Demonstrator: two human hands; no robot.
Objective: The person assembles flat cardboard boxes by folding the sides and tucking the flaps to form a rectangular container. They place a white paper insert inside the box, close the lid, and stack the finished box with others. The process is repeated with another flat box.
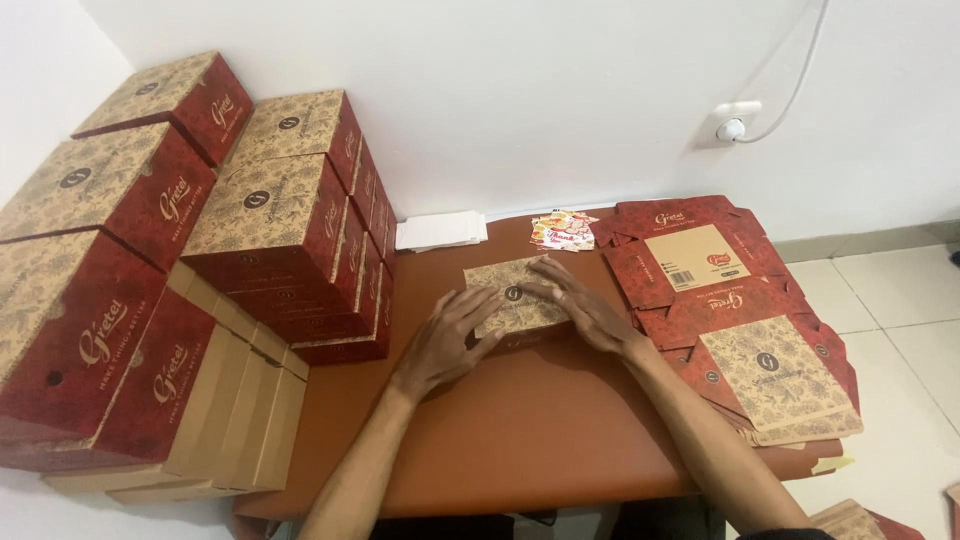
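A small closed box (512, 290) with a tan patterned lid and red sides sits on the brown table (520, 430). My left hand (450, 335) lies flat with spread fingers against the box's left front edge. My right hand (585, 305) rests palm down on the lid's right side, fingers apart. Both hands press on the box; neither grips it.
Tall stacks of assembled red-and-tan boxes (200, 250) fill the left side. A pile of flat unfolded box blanks (740, 310) lies at the table's right. White cards (440, 230) and small colourful cards (562, 230) lie by the wall. A wall socket (733, 124) has a cable.
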